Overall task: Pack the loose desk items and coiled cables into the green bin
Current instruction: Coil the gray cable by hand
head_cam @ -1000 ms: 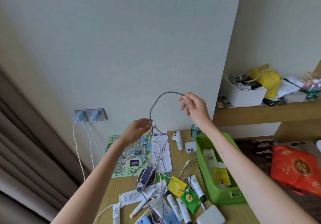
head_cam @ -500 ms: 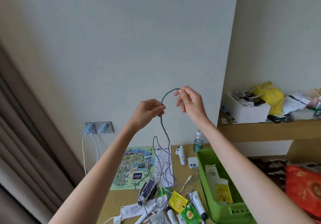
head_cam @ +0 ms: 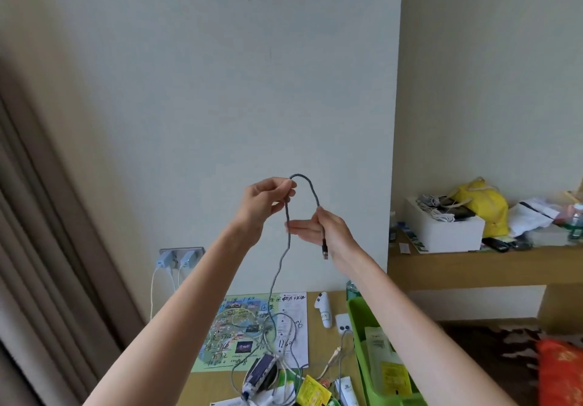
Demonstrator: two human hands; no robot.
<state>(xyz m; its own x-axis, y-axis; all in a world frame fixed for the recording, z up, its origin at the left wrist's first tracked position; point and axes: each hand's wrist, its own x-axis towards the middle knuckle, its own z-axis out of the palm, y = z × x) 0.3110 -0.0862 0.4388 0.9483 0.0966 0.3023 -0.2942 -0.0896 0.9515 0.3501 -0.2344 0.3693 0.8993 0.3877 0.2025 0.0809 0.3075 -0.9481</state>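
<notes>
While the left hand (head_cam: pixel 268 199) pinches the grey cable (head_cam: pixel 310 186) at mid-frame, the right hand (head_cam: pixel 328 232) holds it above the plug (head_cam: pixel 325 252); the green bin (head_cam: pixel 359 339), lower right, is cut by the bottom edge and half hidden behind the right forearm (head_cam: pixel 410 311); bare wall (head_cam: pixel 220 74) fills the upper frame.

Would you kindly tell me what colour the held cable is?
The braided cable is grey; head view.

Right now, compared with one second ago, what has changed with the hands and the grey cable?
The left hand rose toward the right hand, so the grey cable between them shrank from a wide arc to a small loop; its plug now hangs below the right hand. Both hands still hold the cable, and the green bin is unmoved.
</notes>
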